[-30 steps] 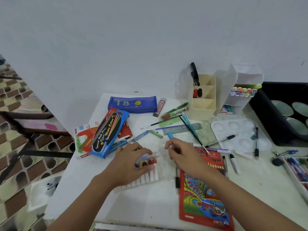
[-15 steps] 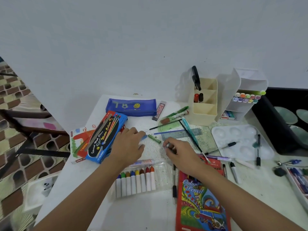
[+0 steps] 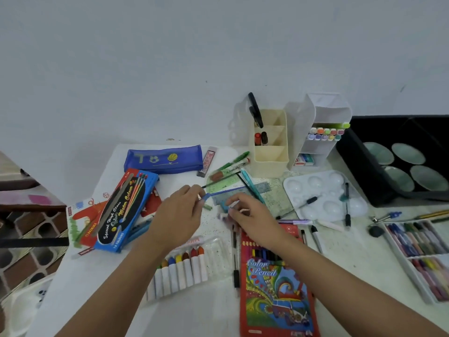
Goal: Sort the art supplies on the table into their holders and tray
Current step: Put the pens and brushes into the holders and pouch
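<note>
Blue pencil case (image 3: 164, 159); cream holder (image 3: 270, 144); white palette (image 3: 324, 194); speckled table (image 3: 364, 259).

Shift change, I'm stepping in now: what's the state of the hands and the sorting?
Left hand pinches a blue pen at its end.
Right hand curls over something small; cannot tell what.
Cream holder has scissors and two markers; white holder and tray are partly filled.
Loose on the table: pens, brushes, ruler.

L hand (image 3: 178, 215) off crayons (image 3: 184, 269), now pinching blue pen (image 3: 224, 191)
</note>
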A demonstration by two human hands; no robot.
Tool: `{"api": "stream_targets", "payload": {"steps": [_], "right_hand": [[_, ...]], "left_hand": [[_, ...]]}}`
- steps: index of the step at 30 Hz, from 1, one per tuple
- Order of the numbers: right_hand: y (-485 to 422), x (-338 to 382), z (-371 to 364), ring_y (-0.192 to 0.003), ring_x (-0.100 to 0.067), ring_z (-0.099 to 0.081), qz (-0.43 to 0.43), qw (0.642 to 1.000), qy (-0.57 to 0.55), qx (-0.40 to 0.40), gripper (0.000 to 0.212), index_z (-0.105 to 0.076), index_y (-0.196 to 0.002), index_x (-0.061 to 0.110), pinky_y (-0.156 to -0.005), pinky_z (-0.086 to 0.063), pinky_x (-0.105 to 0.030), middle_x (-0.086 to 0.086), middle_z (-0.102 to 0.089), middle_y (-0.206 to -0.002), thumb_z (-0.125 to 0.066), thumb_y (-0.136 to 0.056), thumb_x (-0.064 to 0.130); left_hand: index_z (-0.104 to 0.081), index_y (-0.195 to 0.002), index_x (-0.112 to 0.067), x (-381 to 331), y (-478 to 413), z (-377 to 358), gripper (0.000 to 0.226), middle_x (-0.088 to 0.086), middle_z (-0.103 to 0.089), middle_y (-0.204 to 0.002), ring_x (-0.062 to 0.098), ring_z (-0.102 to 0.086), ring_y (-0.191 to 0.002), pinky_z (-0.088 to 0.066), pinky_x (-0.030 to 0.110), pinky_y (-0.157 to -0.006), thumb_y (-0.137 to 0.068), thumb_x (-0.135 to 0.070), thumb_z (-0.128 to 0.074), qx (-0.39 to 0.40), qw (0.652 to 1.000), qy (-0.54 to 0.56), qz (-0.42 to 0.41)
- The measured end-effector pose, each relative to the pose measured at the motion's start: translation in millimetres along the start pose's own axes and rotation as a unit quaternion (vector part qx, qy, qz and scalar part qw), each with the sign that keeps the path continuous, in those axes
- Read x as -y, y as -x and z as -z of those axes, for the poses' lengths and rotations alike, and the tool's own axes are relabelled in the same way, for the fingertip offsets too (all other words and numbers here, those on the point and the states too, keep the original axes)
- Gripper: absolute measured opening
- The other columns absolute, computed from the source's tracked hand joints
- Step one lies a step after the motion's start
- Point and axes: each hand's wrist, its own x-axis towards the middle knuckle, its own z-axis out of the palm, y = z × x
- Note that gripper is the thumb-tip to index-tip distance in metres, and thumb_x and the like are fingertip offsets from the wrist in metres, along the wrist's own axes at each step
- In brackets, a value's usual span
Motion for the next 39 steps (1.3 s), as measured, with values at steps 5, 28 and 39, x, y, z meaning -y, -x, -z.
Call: {"api": "stream_targets", "payload": {"steps": [5, 28, 39], "right_hand": [[18.1, -0.2, 33.2, -0.054, -0.019, -0.059, 0.001, 0.992, -0.103, -0.075, 0.018, -0.066, -0.107, 0.01, -0.056, -0.046, -0.022, -0.006, -0.067, -0.079, -0.049, -0.103, 0.004], [176.6, -152.1, 329.1, -0.072, -0.031, -0.064, 0.047, 0.99, 0.028, -0.133, 0.015, -0.066, -0.089, 0.023, -0.066, -0.051, -0.04, -0.001, -0.068, -0.074, -0.064, -0.094, 0.009], [213.1, -183.5, 383.2, -0.053, -0.01, -0.063, 0.008, 0.996, 0.082, -0.047, 0.007, -0.073, -0.085, 0.015, -0.054, -0.049, -0.02, 0.002, -0.07, -0.075, -0.076, -0.088, 0.009]], "left_hand": [[-0.043, -0.116, -0.032, -57.2, 1.7, -5.9, 0.011, -0.007, -0.067, -0.076, 0.009, -0.06, -0.063, -0.05, 0.038, -0.064, -0.106, -0.035, -0.041, 0.033, 0.983, 0.182, -0.017], [-0.064, -0.076, -0.02, -362.4, -1.5, -188.9, 0.03, 0.001, -0.064, -0.071, 0.018, -0.059, -0.065, -0.051, 0.031, -0.062, -0.097, -0.041, -0.062, 0.181, 0.929, 0.322, -0.009], [-0.06, -0.098, -0.02, -422.8, -8.5, -243.7, 0.029, -0.006, -0.06, -0.058, 0.003, -0.05, -0.048, -0.035, 0.015, -0.052, -0.083, -0.034, -0.08, 0.161, 0.952, 0.253, -0.055]]}}
